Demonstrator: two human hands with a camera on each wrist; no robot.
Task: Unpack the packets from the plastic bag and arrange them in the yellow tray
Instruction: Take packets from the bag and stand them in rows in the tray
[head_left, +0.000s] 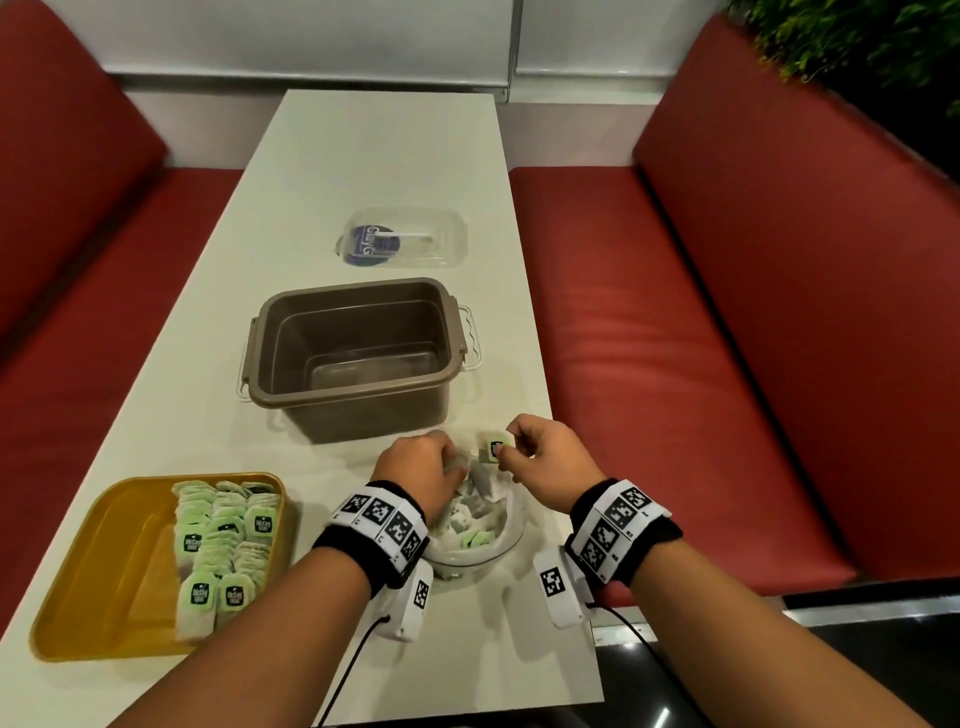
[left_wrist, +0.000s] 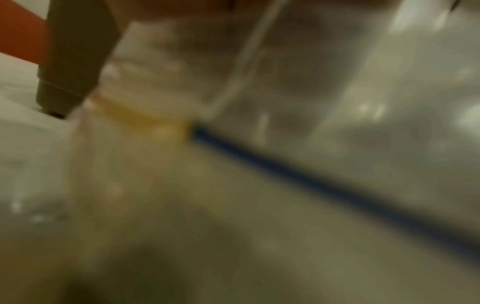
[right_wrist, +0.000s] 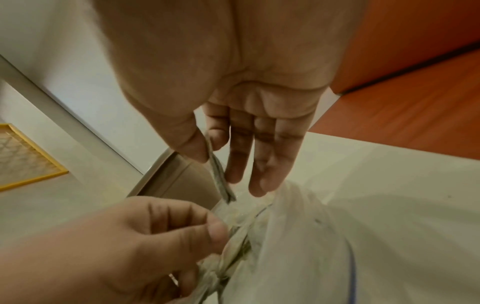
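Observation:
A clear plastic bag (head_left: 480, 540) holding pale green packets lies on the white table near the front edge. My left hand (head_left: 423, 470) grips packets at the bag's mouth; in the right wrist view the left hand (right_wrist: 145, 242) curls round a bunch of them. My right hand (head_left: 535, 452) pinches one packet (head_left: 494, 447) between thumb and forefinger just above the bag, seen edge-on as a packet (right_wrist: 219, 176) in the right wrist view. The yellow tray (head_left: 104, 561) at the front left holds several packets (head_left: 228, 540) in rows along its right side. The left wrist view is a blur.
A brown tub (head_left: 358, 358) with white handles stands just behind the bag. Behind it lies a clear lidded box (head_left: 405, 239) with a blue label. Red bench seats (head_left: 727, 338) flank the table on both sides.

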